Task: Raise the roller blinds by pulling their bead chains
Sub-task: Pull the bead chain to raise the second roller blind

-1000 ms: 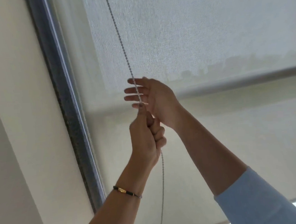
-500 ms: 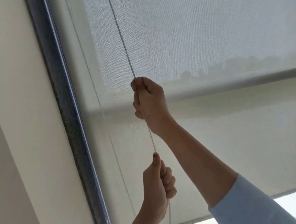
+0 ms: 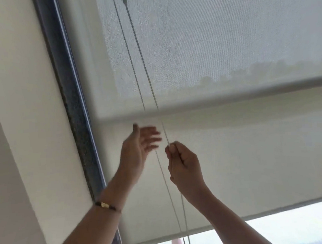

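Blind (image 3: 235, 164): partly raised; its hem sits low against the frame (image 3: 73, 101), with a strip of open window below it.

A second, sheer blind (image 3: 208, 42) hangs behind, its hem higher up; how far either must still rise cannot be told. Count: two blinds, two chain runs, two hands. The right hand (image 3: 184, 167) is closed around one chain (image 3: 147, 77) run, right of the frame. The left hand (image 3: 139, 144), fingers spread wide and blurred, holds nothing and sits between frame and chain. More pulls appear to remain.
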`<state>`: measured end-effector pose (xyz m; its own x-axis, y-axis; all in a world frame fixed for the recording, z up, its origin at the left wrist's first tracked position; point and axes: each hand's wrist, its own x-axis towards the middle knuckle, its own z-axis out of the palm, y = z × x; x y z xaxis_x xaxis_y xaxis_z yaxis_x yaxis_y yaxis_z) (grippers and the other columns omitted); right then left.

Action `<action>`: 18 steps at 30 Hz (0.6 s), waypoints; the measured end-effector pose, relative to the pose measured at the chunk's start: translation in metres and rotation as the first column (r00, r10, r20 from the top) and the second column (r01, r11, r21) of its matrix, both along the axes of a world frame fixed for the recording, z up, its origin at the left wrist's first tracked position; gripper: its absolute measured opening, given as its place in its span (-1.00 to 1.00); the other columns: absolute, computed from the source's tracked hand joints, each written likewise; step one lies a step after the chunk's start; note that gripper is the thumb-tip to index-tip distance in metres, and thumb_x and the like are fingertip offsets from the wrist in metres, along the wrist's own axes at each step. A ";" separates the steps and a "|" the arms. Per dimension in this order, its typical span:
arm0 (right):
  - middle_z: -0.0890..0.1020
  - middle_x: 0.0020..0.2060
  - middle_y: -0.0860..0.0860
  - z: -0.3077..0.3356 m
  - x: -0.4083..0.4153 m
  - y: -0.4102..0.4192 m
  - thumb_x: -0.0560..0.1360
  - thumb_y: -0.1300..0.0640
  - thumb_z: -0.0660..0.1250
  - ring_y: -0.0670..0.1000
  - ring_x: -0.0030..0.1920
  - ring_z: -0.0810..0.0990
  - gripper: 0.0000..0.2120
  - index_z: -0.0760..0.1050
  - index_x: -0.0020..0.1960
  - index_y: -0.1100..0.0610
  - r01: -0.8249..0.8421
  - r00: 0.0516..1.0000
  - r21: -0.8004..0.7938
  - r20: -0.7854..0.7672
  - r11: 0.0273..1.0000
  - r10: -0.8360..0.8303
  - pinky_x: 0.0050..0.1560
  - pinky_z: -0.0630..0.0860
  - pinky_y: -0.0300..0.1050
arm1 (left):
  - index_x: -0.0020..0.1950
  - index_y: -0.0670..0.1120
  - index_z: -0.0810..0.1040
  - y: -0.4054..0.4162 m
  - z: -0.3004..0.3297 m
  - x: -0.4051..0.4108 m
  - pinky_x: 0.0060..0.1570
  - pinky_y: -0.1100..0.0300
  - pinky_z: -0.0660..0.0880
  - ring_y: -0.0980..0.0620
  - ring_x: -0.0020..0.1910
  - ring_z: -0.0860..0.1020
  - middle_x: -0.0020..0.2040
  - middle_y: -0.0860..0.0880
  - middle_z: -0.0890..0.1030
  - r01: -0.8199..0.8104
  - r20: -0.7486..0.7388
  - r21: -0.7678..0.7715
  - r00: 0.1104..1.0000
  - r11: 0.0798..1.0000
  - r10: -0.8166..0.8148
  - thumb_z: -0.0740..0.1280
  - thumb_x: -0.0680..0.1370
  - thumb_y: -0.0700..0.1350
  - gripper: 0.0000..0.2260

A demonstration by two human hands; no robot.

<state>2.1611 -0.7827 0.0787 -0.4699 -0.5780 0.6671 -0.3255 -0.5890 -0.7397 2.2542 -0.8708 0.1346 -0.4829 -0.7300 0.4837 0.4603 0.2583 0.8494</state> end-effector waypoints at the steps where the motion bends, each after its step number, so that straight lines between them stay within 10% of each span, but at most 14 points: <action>1: 0.25 -0.55 -0.18 -0.009 0.001 -0.001 0.66 0.27 0.09 -0.12 -0.50 0.16 -0.58 0.31 -0.34 -0.03 -0.003 1.000 0.015 -0.002 1.000 0.003 -0.50 0.14 -0.25 | 0.04 -0.22 0.60 0.001 0.025 0.002 -0.06 0.04 0.52 -0.10 -0.14 0.64 -0.14 -0.15 0.69 0.029 -0.033 -0.026 0.999 0.999 -0.030 -0.02 0.71 0.09 -0.49; 12: 0.31 -0.51 -0.18 -0.103 -0.003 -0.006 0.57 0.38 0.10 -0.13 -0.46 0.19 -0.51 0.31 -0.33 -0.17 0.090 0.995 0.137 -0.066 0.987 -0.081 -0.41 0.18 -0.29 | -0.14 -0.14 0.52 0.017 0.170 -0.011 -0.42 0.24 0.34 0.06 -0.48 0.36 -0.38 -0.03 0.42 0.157 -0.159 0.002 0.975 0.988 -0.154 0.08 0.69 0.14 -0.55; 18: 0.26 -0.50 -0.13 -0.131 -0.010 -0.006 0.46 0.42 0.10 -0.13 -0.46 0.18 -0.56 0.30 -0.29 -0.14 0.103 0.987 0.194 -0.143 0.976 -0.076 -0.40 0.16 -0.31 | -0.30 0.06 0.07 0.021 0.146 -0.014 -0.62 0.30 0.01 0.11 -0.50 0.02 -0.46 0.07 0.10 0.055 -0.205 0.008 0.977 0.998 -0.053 0.12 0.67 0.18 -0.58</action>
